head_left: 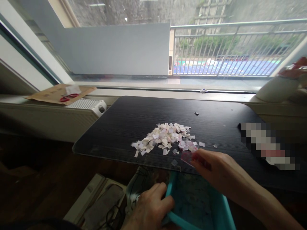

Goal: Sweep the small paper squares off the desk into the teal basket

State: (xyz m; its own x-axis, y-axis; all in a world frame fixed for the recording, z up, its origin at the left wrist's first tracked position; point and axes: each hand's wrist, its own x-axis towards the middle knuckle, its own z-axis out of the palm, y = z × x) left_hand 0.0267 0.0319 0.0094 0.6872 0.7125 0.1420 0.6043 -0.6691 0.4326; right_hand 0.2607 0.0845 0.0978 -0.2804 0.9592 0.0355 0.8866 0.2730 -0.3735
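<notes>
A loose heap of small white and pale pink paper scraps lies on the black table. At the heap's near right side, my right hand is closed on a flat, see-through pink card, whose edge rests at or just above the tabletop. Below the table's front edge is a teal plastic bin, its inside dim with some pale bits at the bottom. My left hand grips the bin's left rim, fingers curled over it.
A blurred-out flat object lies on the table's right. Left of the table are a radiator and a brown envelope with red-handled scissors. A white vase-like object stands at the right. Cables hang below.
</notes>
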